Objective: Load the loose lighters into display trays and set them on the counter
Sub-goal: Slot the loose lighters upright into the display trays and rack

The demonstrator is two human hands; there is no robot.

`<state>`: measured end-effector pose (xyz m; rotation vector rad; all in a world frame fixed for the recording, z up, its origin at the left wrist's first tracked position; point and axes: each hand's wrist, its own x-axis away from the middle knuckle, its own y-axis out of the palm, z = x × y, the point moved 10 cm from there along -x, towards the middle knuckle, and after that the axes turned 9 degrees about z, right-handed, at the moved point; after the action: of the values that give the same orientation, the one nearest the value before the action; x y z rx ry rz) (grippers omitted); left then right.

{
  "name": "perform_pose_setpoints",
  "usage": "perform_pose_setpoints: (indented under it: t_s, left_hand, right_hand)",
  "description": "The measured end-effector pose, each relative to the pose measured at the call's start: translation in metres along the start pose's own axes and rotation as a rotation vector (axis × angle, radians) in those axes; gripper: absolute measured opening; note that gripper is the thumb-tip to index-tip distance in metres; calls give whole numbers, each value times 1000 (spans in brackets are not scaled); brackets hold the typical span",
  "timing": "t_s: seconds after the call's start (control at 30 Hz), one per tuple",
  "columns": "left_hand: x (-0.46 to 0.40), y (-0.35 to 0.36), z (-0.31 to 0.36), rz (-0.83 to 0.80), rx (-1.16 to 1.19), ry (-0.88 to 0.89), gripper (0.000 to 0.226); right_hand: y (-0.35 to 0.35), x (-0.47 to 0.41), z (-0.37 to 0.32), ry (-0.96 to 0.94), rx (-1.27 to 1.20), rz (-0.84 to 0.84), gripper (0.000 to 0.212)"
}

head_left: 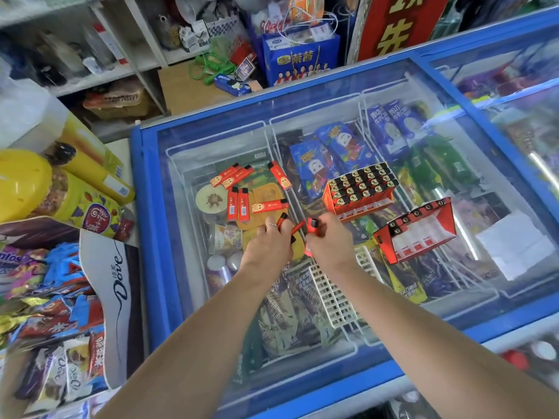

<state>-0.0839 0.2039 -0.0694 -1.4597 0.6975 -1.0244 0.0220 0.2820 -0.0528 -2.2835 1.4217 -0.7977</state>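
Several loose red lighters lie scattered on the glass lid of a blue chest freezer. My left hand grips a red lighter just below that pile. My right hand holds red lighters close beside the left hand. To the right, a red display tray stands nearly full of lighters, black caps up. A second red display tray lies further right, tilted, with only one row of lighters along its top edge.
Wrapped ice creams show through the glass lid, and a white plastic grid lies under my right forearm. Snack bags and a Dove box crowd the left. Yellow containers stand at far left. Shelves and a blue bag are behind the freezer.
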Motion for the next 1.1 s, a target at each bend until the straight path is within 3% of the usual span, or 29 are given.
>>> perform_pose_setpoints:
  t_s: [0.23,0.37,0.43,0.6,0.73,0.93,1.1]
  left_hand:
    - [29,7,-23,5,582,-250,23]
    - [59,24,-15,11,795,-404,22]
    - [70,29,-6,27,868,-477,18]
    - [85,28,18,58,865,-565,26]
    - [91,28,30,48,777,-627,34]
    - [89,36,38,12,715,-606,37]
    - [87,38,35,47,719,-617,36]
  right_hand:
    - [-44,22,28,3,-256,53,17]
    - [-51,33,37,31,-282,-28,45]
    - [-51,37,37,14,-249,-67,42]
    - [-52,43,28,-131,-37,-109,17]
    - [-52,48,14,-308,98,-117,14]
    - [-55,53,13,-402,134,-169,15]
    - [-55,49,-4,-560,212,-158,3]
